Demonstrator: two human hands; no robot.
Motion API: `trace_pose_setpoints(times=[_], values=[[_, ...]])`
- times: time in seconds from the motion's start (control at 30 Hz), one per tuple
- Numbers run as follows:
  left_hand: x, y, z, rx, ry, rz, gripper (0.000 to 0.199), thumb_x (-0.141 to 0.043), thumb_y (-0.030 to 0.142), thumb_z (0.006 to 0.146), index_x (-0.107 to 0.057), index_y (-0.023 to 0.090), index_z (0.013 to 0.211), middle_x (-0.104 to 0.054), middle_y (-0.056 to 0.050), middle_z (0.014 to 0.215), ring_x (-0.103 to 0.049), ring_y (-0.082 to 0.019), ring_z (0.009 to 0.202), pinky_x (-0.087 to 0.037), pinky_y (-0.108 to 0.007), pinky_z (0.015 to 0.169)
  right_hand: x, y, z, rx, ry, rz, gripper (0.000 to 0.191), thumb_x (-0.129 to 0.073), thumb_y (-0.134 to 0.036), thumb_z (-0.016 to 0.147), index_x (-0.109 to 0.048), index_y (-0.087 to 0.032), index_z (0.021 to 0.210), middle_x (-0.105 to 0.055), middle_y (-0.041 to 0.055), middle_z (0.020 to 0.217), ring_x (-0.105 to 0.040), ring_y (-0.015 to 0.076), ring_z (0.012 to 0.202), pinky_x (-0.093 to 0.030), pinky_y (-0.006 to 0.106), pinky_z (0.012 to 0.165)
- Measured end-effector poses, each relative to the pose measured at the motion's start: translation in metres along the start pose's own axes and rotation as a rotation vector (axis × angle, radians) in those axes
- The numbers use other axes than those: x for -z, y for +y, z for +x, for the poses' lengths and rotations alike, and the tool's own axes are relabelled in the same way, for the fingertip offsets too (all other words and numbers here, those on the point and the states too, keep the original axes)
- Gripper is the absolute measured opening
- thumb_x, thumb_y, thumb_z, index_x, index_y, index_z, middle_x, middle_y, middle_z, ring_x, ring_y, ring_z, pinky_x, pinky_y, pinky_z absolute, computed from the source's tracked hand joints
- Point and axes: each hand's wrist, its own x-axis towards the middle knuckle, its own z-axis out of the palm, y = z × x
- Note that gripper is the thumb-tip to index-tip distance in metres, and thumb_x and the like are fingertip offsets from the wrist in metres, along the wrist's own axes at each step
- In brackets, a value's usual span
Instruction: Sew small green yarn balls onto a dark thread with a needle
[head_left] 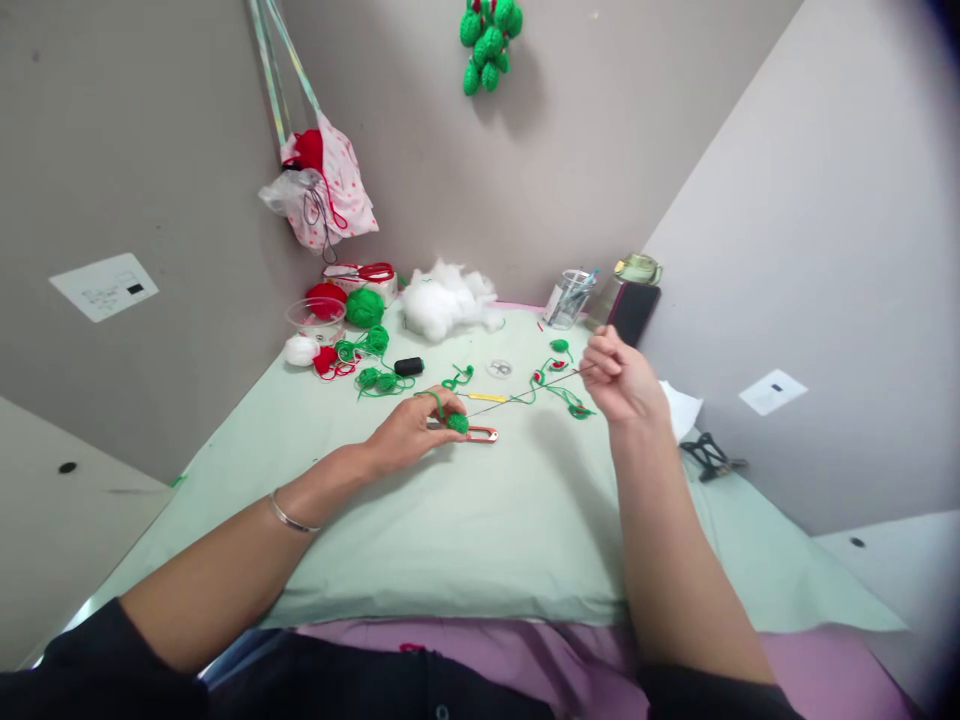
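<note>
My left hand (412, 430) pinches a small green crocheted piece (457, 424) above the table, with a strand of green yarn looped over its fingers. From that piece a dark thread (536, 387) runs taut up to my right hand (613, 375), which is raised to the right with its fingers closed on the thread. Whether a needle is in those fingers cannot be seen. Just under the green piece lies an orange-handled tool (482, 434), partly covered by my left hand. Behind it rests a yellow crochet hook (487, 398).
Left on the table are a black thread spool (409, 367), green yarn (365, 308) and a clear tub (316, 320). White stuffing (448, 300) sits at the back. Small green-and-red crocheted pieces (577, 410), a plastic cup (570, 298), a phone (634, 312) and a black clip (709, 456) are right.
</note>
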Motion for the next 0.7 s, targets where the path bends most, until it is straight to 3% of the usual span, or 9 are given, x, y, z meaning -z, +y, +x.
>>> trace_pose_setpoints(times=[0.13, 0.23, 0.33, 0.43, 0.57, 0.7], values=[[0.005, -0.007, 0.002, -0.046, 0.024, 0.068, 0.026, -0.071, 0.034, 0.08, -0.069, 0.019, 0.1, -0.063, -0.007, 0.099, -0.059, -0.021, 0.095, -0.048, -0.034, 0.086, 0.043, -0.014, 0.015, 0.162, 0.201, 0.086, 0.032, -0.045, -0.01, 0.096, -0.036, -0.019, 0.067, -0.031, -0.0096, 0.053, -0.02, 0.002, 0.036, -0.026, 0.009, 0.034], [0.005, -0.009, 0.002, -0.06, 0.032, 0.084, 0.029, -0.071, 0.036, 0.081, -0.071, 0.02, 0.105, -0.064, -0.008, 0.103, -0.059, -0.022, 0.098, -0.046, -0.036, 0.092, 0.072, -0.019, 0.024, 0.256, 0.265, 0.024, 0.036, -0.047, -0.01, 0.094, -0.034, -0.019, 0.063, -0.029, -0.0094, 0.053, -0.017, 0.0024, 0.034, -0.026, 0.011, 0.032], [0.004, -0.006, 0.002, 0.034, 0.027, 0.022, 0.032, -0.072, 0.039, 0.079, -0.071, 0.021, 0.106, -0.065, -0.007, 0.105, -0.059, -0.021, 0.096, -0.048, -0.035, 0.088, 0.08, -0.019, 0.028, 0.258, 0.352, 0.054, 0.036, -0.044, -0.009, 0.095, -0.036, -0.02, 0.062, -0.032, -0.008, 0.054, -0.022, 0.003, 0.035, -0.027, 0.012, 0.032], [0.003, -0.002, 0.003, 0.169, 0.001, -0.148, 0.04, -0.071, 0.045, 0.079, -0.068, 0.021, 0.111, -0.065, -0.004, 0.096, -0.061, -0.017, 0.082, -0.051, -0.032, 0.079, 0.063, -0.013, 0.028, 0.198, 0.362, 0.096, 0.029, -0.046, -0.008, 0.093, -0.045, -0.018, 0.066, -0.044, -0.0053, 0.059, -0.037, 0.0024, 0.041, -0.034, 0.01, 0.037], [0.005, 0.003, 0.004, 0.271, -0.023, -0.404, 0.043, -0.072, 0.048, 0.078, -0.067, 0.021, 0.111, -0.063, -0.002, 0.09, -0.064, -0.014, 0.072, -0.054, -0.032, 0.078, 0.013, 0.012, 0.013, 0.075, 0.045, -0.101, 0.005, -0.066, -0.018, 0.083, -0.061, -0.018, 0.082, -0.061, -0.0003, 0.075, -0.051, 0.0036, 0.055, -0.043, 0.013, 0.047], [0.01, 0.007, 0.004, 0.332, -0.072, -0.593, 0.041, -0.075, 0.044, 0.076, -0.07, 0.019, 0.108, -0.068, -0.006, 0.098, -0.067, -0.017, 0.078, -0.055, -0.038, 0.087, -0.036, 0.048, -0.016, -0.051, -0.229, -0.379, 0.03, -0.069, -0.044, 0.081, -0.069, -0.016, 0.092, -0.071, 0.0086, 0.093, -0.056, 0.0084, 0.058, -0.047, 0.022, 0.051]])
